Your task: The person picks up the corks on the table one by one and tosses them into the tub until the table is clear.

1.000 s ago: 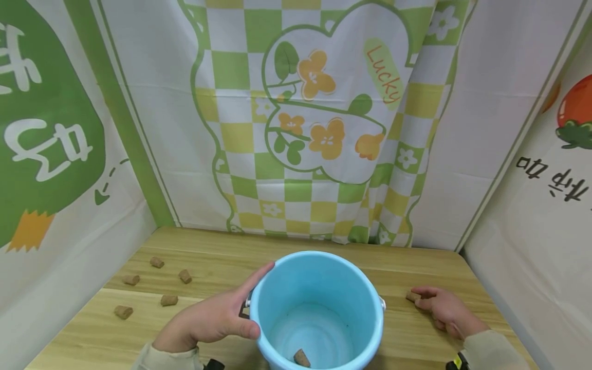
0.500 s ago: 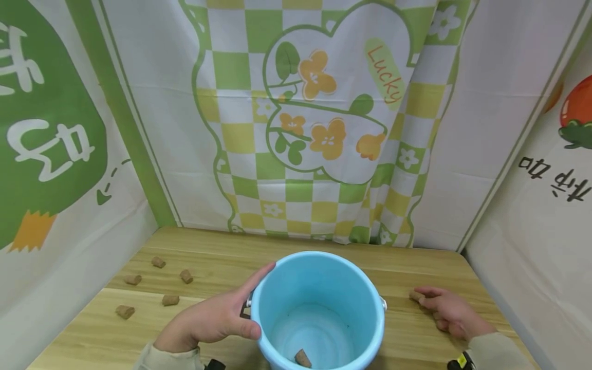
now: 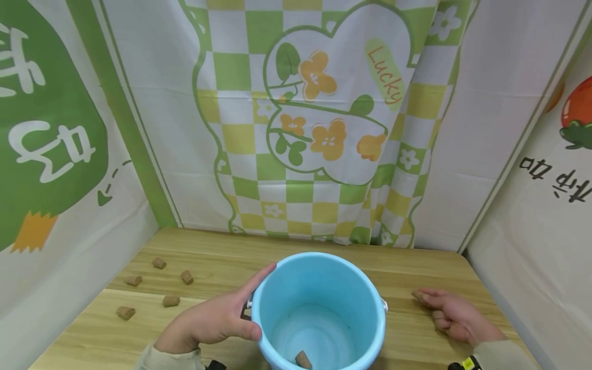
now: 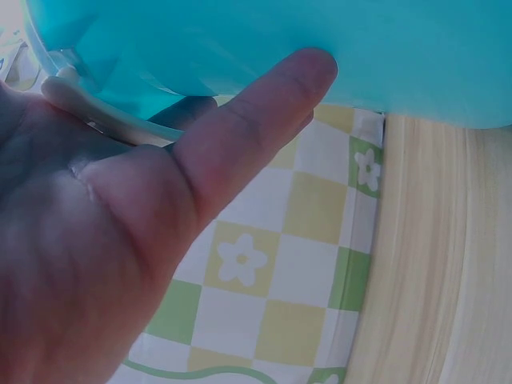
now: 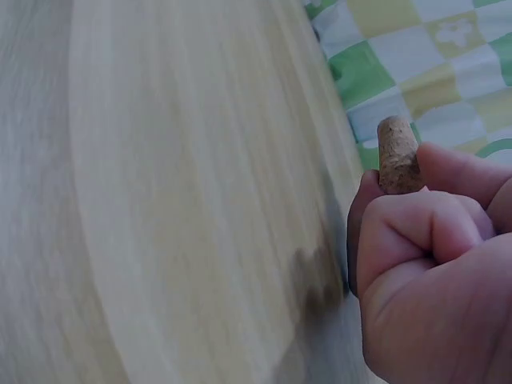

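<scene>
My left hand (image 3: pixel 217 316) rests against the left side of a light blue bucket (image 3: pixel 319 282), its thumb and forefinger spread at the rim. In the left wrist view a straight thumb (image 4: pixel 256 128) presses the bucket's outer wall, beside the pale handle (image 4: pixel 100 116). To the right of the bucket, my right hand (image 3: pixel 455 314) pinches a small cork (image 5: pixel 398 152) between thumb and forefinger, with the other fingers curled in. One more cork (image 3: pixel 302 359) lies on the bucket's floor.
Several corks (image 3: pixel 171 301) lie scattered on the left part of the wooden table (image 3: pixel 222 252). A checked green and yellow curtain (image 3: pixel 296 205) hangs behind the table's far edge, with printed cloth walls on both sides.
My right hand has shifted slightly to the right, carrying the pinched cork with it. The left hand and the bucket have stayed in place.
</scene>
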`<state>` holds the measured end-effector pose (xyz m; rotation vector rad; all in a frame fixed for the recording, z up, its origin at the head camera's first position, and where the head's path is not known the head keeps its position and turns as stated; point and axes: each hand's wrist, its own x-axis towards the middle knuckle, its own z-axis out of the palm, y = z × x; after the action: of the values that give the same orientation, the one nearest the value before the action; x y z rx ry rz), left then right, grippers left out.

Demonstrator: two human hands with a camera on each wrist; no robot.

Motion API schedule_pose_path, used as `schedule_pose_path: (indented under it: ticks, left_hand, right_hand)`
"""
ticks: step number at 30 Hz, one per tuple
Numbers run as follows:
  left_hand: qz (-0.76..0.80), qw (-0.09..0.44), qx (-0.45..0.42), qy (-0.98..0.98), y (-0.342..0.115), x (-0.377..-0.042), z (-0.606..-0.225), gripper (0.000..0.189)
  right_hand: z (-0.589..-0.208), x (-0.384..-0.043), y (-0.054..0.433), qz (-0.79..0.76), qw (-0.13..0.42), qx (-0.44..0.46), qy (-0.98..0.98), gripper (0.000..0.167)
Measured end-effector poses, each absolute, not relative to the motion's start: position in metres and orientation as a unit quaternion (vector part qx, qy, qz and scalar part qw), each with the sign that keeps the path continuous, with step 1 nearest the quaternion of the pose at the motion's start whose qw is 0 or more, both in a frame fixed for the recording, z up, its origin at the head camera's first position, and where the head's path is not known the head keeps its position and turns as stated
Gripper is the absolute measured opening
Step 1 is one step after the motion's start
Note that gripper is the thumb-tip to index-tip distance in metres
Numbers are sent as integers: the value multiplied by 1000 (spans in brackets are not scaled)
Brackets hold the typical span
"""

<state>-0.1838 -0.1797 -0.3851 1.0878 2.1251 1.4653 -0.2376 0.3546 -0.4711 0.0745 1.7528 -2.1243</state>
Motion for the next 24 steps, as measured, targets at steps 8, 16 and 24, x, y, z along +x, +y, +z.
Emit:
schedule_pose_path:
  ticks: [8, 16, 24]
  left_hand:
    - [518, 171, 389, 742, -179, -183, -384, 106]
    - [520, 177, 378, 746, -180, -183, -385, 106]
    - [521, 178, 381, 742, -180, -183, -384, 107]
  right_hand:
    - [-460, -237, 351, -799, 172, 29, 575, 17]
    - [-433, -238, 341, -802, 141, -15, 581, 18]
    - [-404, -234, 323, -796, 136, -39, 588, 17]
